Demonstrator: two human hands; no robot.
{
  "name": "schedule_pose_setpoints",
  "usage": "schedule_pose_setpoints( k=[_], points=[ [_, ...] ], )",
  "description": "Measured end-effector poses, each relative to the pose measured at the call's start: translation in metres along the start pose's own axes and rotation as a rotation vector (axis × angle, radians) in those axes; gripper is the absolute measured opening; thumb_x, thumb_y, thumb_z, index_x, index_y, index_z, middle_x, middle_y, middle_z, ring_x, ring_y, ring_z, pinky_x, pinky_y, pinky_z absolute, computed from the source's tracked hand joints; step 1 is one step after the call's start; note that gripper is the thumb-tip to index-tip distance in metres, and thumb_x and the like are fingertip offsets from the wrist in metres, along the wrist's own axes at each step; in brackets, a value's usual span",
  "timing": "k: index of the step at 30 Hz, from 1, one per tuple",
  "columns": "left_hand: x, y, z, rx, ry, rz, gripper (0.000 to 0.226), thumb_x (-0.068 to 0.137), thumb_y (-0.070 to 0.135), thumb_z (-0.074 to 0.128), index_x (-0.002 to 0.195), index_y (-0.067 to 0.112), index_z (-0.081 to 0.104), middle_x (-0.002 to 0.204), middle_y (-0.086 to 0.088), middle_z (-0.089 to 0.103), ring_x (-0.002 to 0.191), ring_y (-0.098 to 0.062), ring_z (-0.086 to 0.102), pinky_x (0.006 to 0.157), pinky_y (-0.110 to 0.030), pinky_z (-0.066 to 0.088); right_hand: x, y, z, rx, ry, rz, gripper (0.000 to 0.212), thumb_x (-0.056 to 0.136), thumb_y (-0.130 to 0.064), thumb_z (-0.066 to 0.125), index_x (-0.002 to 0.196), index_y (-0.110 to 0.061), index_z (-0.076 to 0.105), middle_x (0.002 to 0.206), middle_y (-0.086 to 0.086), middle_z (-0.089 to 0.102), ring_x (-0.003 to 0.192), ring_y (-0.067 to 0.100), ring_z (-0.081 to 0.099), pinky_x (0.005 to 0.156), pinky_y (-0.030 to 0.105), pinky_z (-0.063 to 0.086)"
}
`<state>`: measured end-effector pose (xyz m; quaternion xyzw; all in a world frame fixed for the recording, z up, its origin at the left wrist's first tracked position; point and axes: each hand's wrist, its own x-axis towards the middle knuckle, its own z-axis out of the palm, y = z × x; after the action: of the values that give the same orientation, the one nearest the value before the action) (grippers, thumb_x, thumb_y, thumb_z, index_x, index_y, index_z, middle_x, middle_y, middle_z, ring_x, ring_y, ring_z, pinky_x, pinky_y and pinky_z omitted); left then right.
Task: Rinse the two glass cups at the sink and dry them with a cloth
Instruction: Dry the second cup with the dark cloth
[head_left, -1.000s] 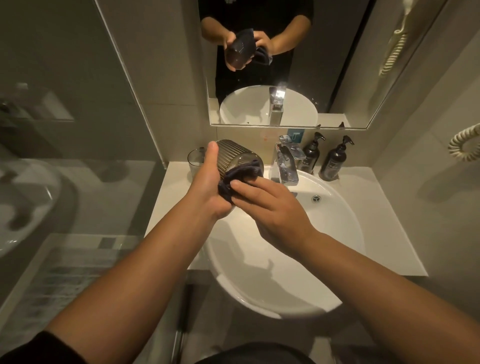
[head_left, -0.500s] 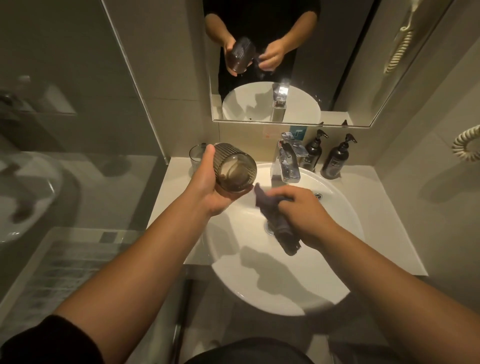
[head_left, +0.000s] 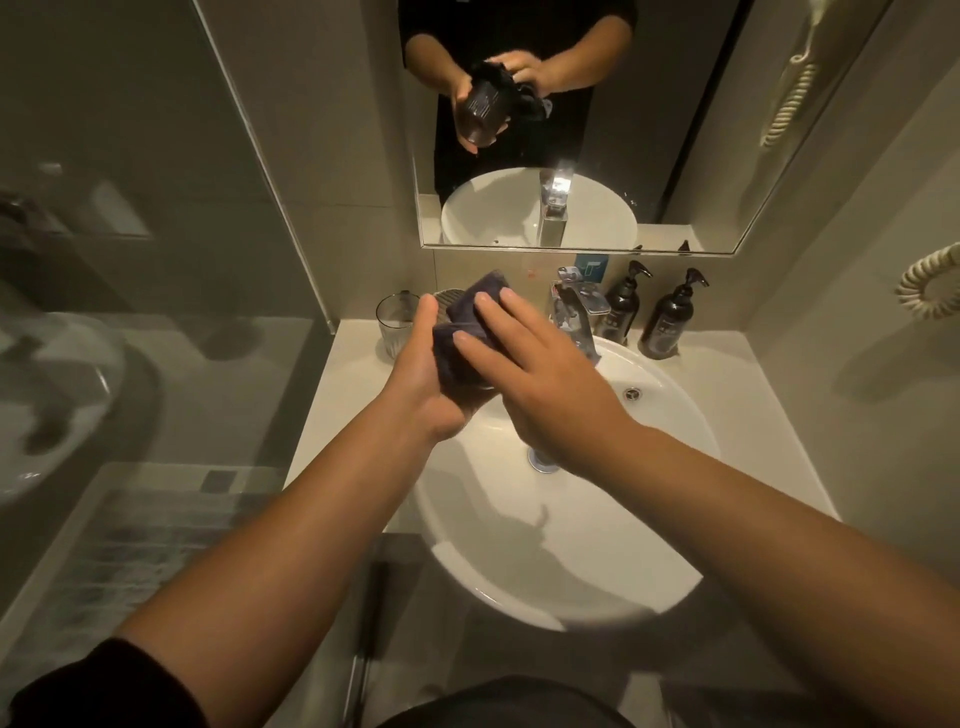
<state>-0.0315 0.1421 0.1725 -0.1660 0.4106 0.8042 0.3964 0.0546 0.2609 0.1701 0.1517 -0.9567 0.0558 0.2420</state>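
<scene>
Centrally, a ribbed glass cup (head_left: 445, 300) is gripped by the left hand (head_left: 423, 376) while a dark soft cloth (head_left: 465, 332) is pressed on it by the right hand's (head_left: 545, 384) straight, slightly spread fingers (head_left: 498, 317).

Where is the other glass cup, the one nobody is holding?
In the head view, the clear ribbed glass cup stands on the white counter, left of the basin, just beyond the left hand.

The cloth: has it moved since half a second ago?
Yes. The cloth went from over the basin, near the drain, up and left onto the ribbed cup.
</scene>
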Motion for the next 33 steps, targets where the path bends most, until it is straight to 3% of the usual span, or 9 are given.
schedule_pose_setpoints(
  k=[3, 7, 15, 20, 24, 27, 29, 31, 33],
  points=[
    [-0.001, -0.001, -0.004, 0.043, 0.010, 0.026, 0.066, 0.090, 0.070, 0.051, 0.123, 0.014, 0.067, 0.107, -0.014, 0.077, 0.096, -0.030, 0.075, 0.074, -0.038, 0.062, -0.005, 0.001, 0.008, -0.047, -0.029, -0.004, 0.064, 0.083, 0.005, 0.056, 0.144, -0.011, 0.043, 0.152, 0.022, 0.035, 0.141, 0.045, 0.030, 0.106, 0.055, 0.039],
    [-0.004, -0.001, -0.001, 0.099, 0.005, 0.064, 0.062, 0.096, 0.067, 0.041, 0.114, 0.015, 0.070, 0.098, -0.012, 0.079, 0.087, -0.025, 0.077, 0.069, -0.035, 0.062, -0.004, 0.002, 0.007, -0.044, 0.009, 0.015, 0.060, 0.085, -0.001, 0.039, 0.143, -0.011, 0.045, 0.151, 0.022, 0.038, 0.138, 0.046, 0.034, 0.100, 0.056, 0.044],
    [-0.004, 0.004, 0.004, 0.116, 0.065, 0.071, 0.062, 0.093, 0.066, 0.050, 0.118, 0.012, 0.069, 0.103, -0.017, 0.077, 0.092, -0.032, 0.076, 0.077, -0.042, 0.063, -0.011, 0.010, 0.014, -0.044, 0.130, 0.068, 0.069, 0.079, 0.008, 0.071, 0.141, -0.008, 0.046, 0.147, 0.022, 0.043, 0.126, 0.042, 0.049, 0.087, 0.050, 0.056],
    [0.001, 0.008, -0.001, 0.095, 0.059, 0.050, 0.065, 0.093, 0.066, 0.049, 0.121, 0.010, 0.067, 0.109, -0.018, 0.076, 0.098, -0.033, 0.074, 0.078, -0.045, 0.063, -0.019, 0.007, 0.021, -0.067, 0.061, 0.155, 0.079, 0.070, 0.014, 0.073, 0.141, -0.009, 0.046, 0.147, 0.022, 0.043, 0.097, 0.040, 0.059, 0.059, 0.043, 0.057],
    [0.005, 0.015, -0.009, 0.107, 0.109, 0.061, 0.065, 0.092, 0.066, 0.052, 0.121, 0.010, 0.067, 0.111, -0.017, 0.075, 0.096, -0.034, 0.074, 0.078, -0.045, 0.063, -0.024, 0.002, 0.026, -0.101, -0.098, 0.230, 0.086, 0.064, 0.014, 0.072, 0.141, -0.014, 0.045, 0.146, 0.017, 0.045, 0.083, 0.039, 0.058, 0.050, 0.040, 0.052],
    [0.009, 0.024, -0.018, 0.098, 0.145, 0.099, 0.063, 0.087, 0.065, 0.060, 0.127, 0.016, 0.065, 0.113, -0.015, 0.075, 0.098, -0.033, 0.073, 0.073, -0.047, 0.062, -0.035, 0.001, 0.035, 0.061, -0.487, 0.293, 0.066, 0.083, 0.003, 0.057, 0.143, -0.020, 0.045, 0.143, 0.007, 0.048, 0.111, 0.036, 0.057, 0.082, 0.045, 0.054],
    [0.007, 0.027, -0.023, 0.108, 0.118, 0.113, 0.066, 0.085, 0.066, 0.063, 0.130, 0.017, 0.062, 0.113, -0.016, 0.075, 0.099, -0.035, 0.074, 0.081, -0.052, 0.061, -0.048, -0.002, 0.038, 0.206, -0.762, 0.376, 0.041, 0.094, -0.007, 0.050, 0.130, -0.023, 0.058, 0.127, 0.004, 0.060, 0.113, 0.030, 0.059, 0.092, 0.042, 0.049],
    [0.005, 0.026, -0.027, 0.140, 0.075, 0.140, 0.065, 0.086, 0.065, 0.061, 0.130, 0.018, 0.060, 0.114, -0.015, 0.075, 0.100, -0.035, 0.074, 0.088, -0.054, 0.059, -0.059, -0.008, 0.035, 0.272, -0.819, 0.488, 0.027, 0.100, -0.018, 0.047, 0.120, -0.028, 0.063, 0.119, 0.000, 0.063, 0.107, 0.026, 0.059, 0.092, 0.038, 0.047],
    [-0.001, 0.020, -0.031, 0.197, 0.062, 0.178, 0.057, 0.089, 0.063, 0.059, 0.126, 0.019, 0.060, 0.114, -0.013, 0.075, 0.101, -0.032, 0.074, 0.089, -0.052, 0.059, -0.070, -0.010, 0.032, 0.257, -0.801, 0.566, 0.030, 0.101, -0.025, 0.047, 0.129, -0.031, 0.059, 0.126, 0.001, 0.061, 0.109, 0.025, 0.057, 0.090, 0.032, 0.043]
  ],
)
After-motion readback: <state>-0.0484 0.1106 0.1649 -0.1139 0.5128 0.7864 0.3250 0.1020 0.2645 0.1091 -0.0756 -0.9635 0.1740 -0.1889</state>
